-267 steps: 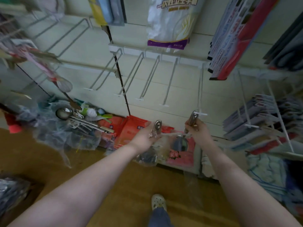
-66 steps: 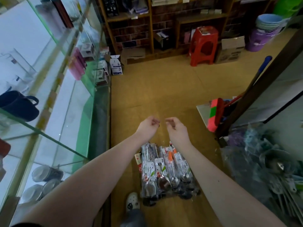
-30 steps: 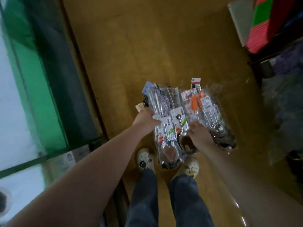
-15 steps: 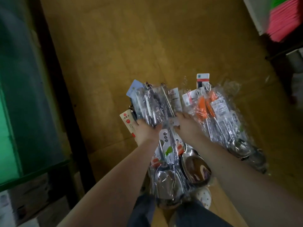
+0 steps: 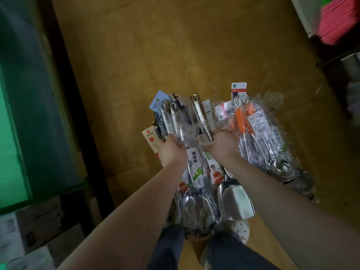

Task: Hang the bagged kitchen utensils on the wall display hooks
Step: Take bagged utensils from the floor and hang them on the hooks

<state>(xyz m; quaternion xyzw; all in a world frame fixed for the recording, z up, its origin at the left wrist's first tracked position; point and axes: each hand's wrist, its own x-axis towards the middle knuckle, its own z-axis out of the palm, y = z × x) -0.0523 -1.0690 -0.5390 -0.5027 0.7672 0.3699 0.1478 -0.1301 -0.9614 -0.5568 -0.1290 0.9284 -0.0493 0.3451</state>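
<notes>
Head view, looking straight down at a yellow-brown floor. A heap of bagged kitchen utensils is seen lying on the floor, just ahead of a pale spotted shoe. No wall hooks are in view.

About two seconds earlier both hands were held empty above this heap. They have since been brought down onto it, and the camera has been lowered close. The left hand is now curled round the left edge of a clear bag, and the right hand is curled round its right edge, so the bag is gripped between them at mid-length. Whether it has been lifted off the heap cannot be told. A fresh batch is judged to be in collection; none of it has been hung yet, and it must first be carried back to the wall.

The gripped bag is filled with long steel handles, their hanging eyes pointing away from the person. Nearer the legs, labelled bags are seen to hold broad steel scoops. Touching on the right, a second clear bag holds orange-handled tools with round steel bowls at the near end; ladles or strainers, it cannot be told.

A green glass display case fills the left side, and a blurred pink stack sits at the upper right.
</notes>
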